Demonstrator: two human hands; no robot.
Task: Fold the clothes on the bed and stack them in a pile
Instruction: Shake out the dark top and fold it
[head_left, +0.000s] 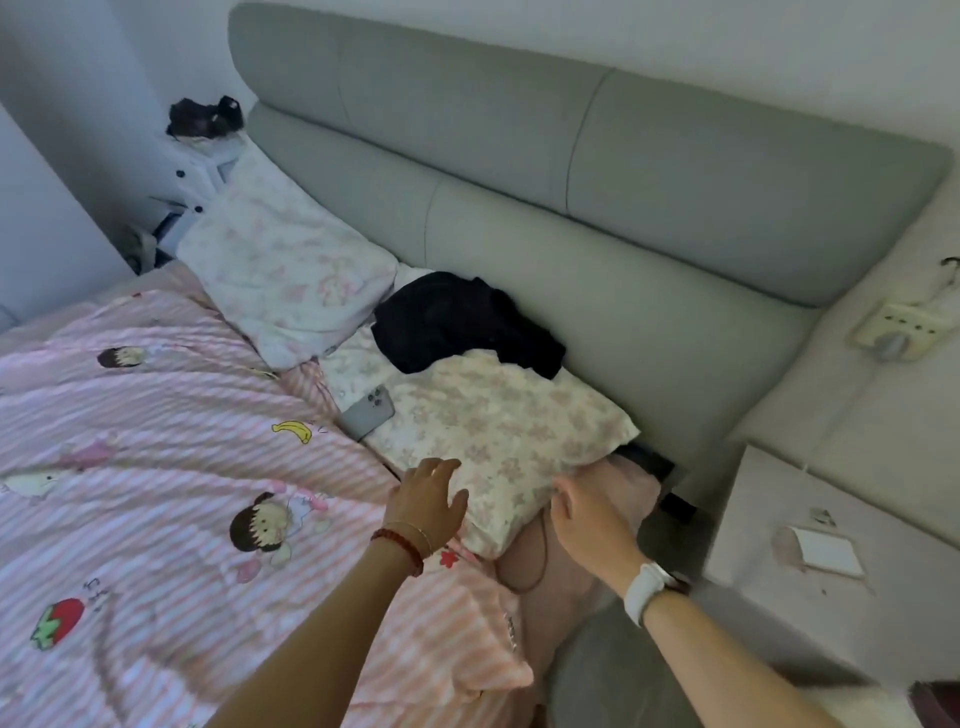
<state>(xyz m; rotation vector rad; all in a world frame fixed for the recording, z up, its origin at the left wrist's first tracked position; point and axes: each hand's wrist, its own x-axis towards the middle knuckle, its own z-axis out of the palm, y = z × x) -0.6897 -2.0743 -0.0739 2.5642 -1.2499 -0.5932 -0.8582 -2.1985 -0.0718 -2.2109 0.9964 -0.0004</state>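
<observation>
A crumpled black garment (457, 322) lies against the grey headboard, partly on a floral pillow (509, 431). My left hand (428, 501) rests with spread fingers on the pillow's near left edge. At the pillow's near right corner my right hand (582, 512) reaches, its fingertips tucked under the corner. Whether they pinch the fabric is hidden. Below that corner a pink cloth (631, 486) shows on the bed's edge.
A pink striped cartoon quilt (156, 467) covers the bed's left. A phone (366, 413) lies between quilt and pillow. A second floral pillow (280, 275) sits farther back. A grey nightstand (831, 525) stands right, a white one (200, 166) with dark items far left.
</observation>
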